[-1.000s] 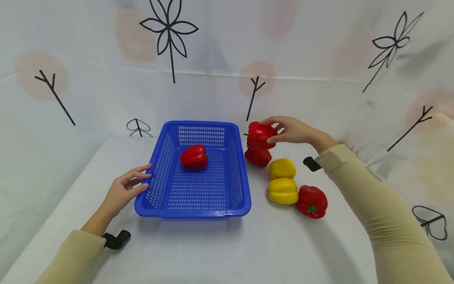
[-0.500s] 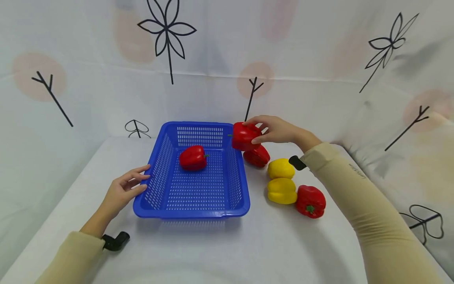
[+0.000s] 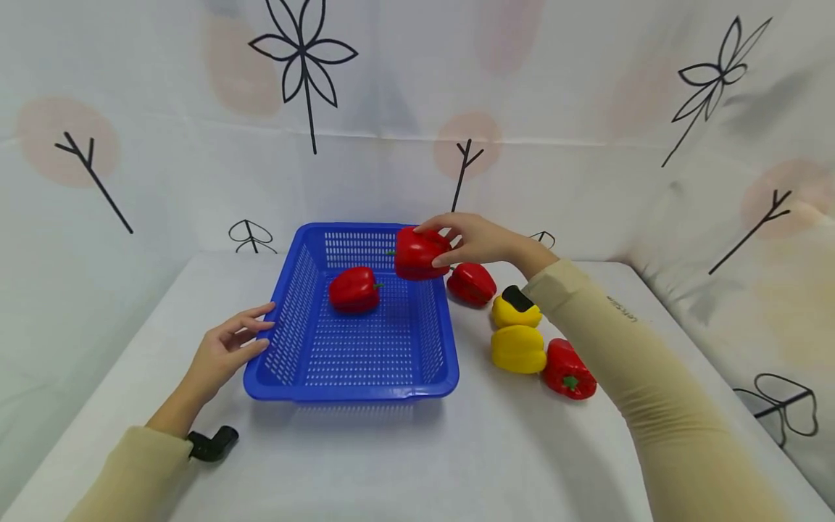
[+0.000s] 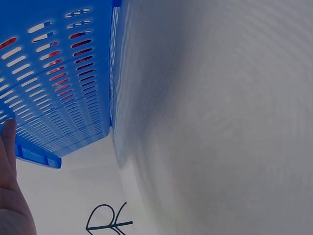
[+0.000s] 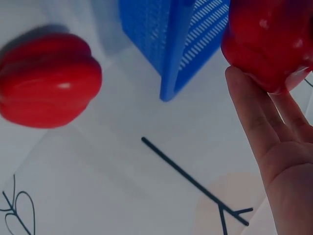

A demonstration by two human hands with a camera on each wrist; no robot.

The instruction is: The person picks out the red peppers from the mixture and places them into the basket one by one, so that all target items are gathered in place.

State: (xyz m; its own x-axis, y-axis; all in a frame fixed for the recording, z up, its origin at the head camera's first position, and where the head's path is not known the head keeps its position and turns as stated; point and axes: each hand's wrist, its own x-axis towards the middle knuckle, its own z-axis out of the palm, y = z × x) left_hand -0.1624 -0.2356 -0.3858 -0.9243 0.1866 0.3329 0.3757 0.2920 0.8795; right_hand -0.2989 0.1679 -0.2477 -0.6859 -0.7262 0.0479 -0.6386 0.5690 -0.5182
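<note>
holding, with the thumb and fingers of the right hand, a glossy red bell pepper with a green stem, raised at the far right corner of a blue rectangular perforated plastic basket; exact height hard to judge. resting the left hand, fingers relaxed, against the left rim.

grip the smooth skin snugly without squeezing, carry well past the right rim, lower near the basket floor before releasing, and set beside the plump red bell pepper lying inside, not on top of it. brace the rim lightly to guard against sliding.

underneath, a smooth white counter, bearing right of the basket two blocky yellow bell peppers, a red bell pepper beyond them and another red bell pepper nearer. all around, a white hanging cloth, printed with black line-drawn flowers, twigs and pale peach blotches.
</note>
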